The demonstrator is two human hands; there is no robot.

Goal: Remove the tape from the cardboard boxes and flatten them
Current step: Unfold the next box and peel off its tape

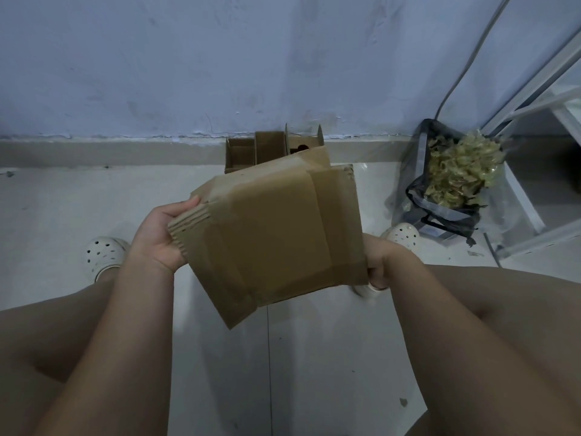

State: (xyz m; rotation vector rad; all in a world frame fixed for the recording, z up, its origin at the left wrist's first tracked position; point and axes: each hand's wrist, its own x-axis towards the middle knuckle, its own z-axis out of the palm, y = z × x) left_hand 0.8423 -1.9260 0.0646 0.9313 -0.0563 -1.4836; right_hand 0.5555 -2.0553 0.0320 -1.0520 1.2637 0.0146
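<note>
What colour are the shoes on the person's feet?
White, with small round holes on top; the left shoe shows it best in the head view.

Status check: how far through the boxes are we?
Done: a bag holds a wad of peeled tape. In hand: left hand and right hand grip a cardboard box with tape strips still on it. Left: open boxes standing against the wall.

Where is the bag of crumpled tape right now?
In the head view, the bag of crumpled tape sits on the floor at the right, near the wall, between the person's right shoe and a white metal frame.
</note>
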